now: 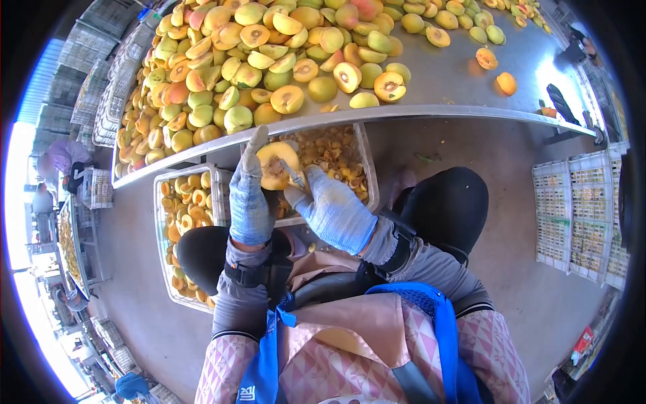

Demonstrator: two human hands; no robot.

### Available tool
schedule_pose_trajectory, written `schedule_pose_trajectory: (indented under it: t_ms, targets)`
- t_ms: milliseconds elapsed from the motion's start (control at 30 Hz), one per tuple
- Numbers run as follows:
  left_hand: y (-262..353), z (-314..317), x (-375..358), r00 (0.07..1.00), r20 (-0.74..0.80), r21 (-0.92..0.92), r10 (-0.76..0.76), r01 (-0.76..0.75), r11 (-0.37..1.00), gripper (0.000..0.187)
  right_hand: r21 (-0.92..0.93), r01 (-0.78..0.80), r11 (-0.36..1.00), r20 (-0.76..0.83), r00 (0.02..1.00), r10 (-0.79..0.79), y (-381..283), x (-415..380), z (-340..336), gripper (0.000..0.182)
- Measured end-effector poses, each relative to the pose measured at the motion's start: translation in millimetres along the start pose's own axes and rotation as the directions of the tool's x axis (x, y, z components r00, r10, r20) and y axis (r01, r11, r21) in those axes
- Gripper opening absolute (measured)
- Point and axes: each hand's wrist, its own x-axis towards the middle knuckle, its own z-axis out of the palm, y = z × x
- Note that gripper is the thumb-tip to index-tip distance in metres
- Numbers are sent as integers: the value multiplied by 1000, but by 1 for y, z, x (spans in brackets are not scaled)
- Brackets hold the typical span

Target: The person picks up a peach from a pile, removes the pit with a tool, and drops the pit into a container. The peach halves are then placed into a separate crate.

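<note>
My left hand (250, 195), in a light blue-grey glove, holds a halved yellow fruit (274, 165) with its cut face and brown centre showing. My gloved right hand (336, 210) is closed on a small metal tool (293, 175), whose end touches the cut face of the fruit. Behind both hands, a metal table (431, 116) bears a large heap of halved fruit (256, 60). Below its edge, a crate (367, 165) holds small fruit scraps. Another white crate (161, 222) at the left contains pitted halves. My right hand hides part of the tool.
White stacked crates (572, 215) stand on the floor at the right. More crates (111, 111) are stacked at the left, near a person in a purple top (66, 156). A dark glove (562, 104) lies on the table's right end. My knees flank the scrap crate.
</note>
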Motion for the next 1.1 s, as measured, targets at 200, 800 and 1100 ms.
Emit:
schedule_pose_trajectory:
  t_ms: [200, 800, 1100]
  targets:
    - [-11, -4, 2, 996, -47, 186, 77, -67, 980, 74, -69, -121, 990, 98, 987, 128, -12, 3, -4, 33]
    - [-12, 7, 0, 955, -25, 567, 296, -230, 791, 62, -97, 30, 995, 80, 997, -22, -3, -7, 9, 32]
    - [-11, 2, 5, 997, -35, 322, 67, -53, 945, 58, -104, -41, 994, 101, 993, 52, -8, -8, 1, 35]
